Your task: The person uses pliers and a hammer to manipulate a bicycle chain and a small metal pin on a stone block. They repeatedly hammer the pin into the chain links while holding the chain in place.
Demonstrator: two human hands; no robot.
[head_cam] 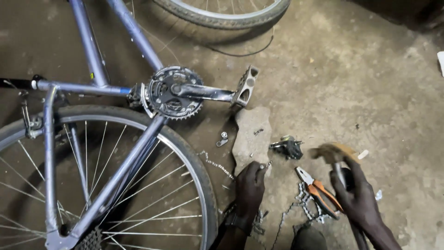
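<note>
Floor [360,92]: bare concrete, grey-brown, rough and stained, littered with small chips; dim light, dark shadow at the far corner beyond the right hand.

Bicycle [115,88]: lying on its side, far left of both hands. Frame of round metal tubes, pale blue-violet paint. Rear wheel [194,171] with black rubber tyre, silver rim and thin wire spokes, its edge just left of the left hand. A second tyre [222,16] at the top, well away from the hands.

Crank set [173,92]: toothed dark steel rings, straight crank arm, boxy grey pedal [246,85]; above and left of the left hand.

Stone [252,134]: flat, irregular grey slab on the floor, directly ahead of the left hand, which touches its near edge.

Hammer [333,153]: brownish head, blurred, dark handle; gripped in the right hand [358,196], fist closed round the handle, head raised above the floor.

Left hand [250,185]: fingers curled down, pinching a small metal piece of the chain [303,203] against the stone's edge; dark wristband.

Chain: linked steel, greasy, looping loosely on the floor between the two hands, a further length trailing left of the left hand.

Pliers [319,190]: steel nose, orange grips; on the floor just left of the right hand, over the chain.

Small black part [287,147]: lumpy metal, ahead, between the hands.

Small silver link [223,139]: left of the stone.
</note>
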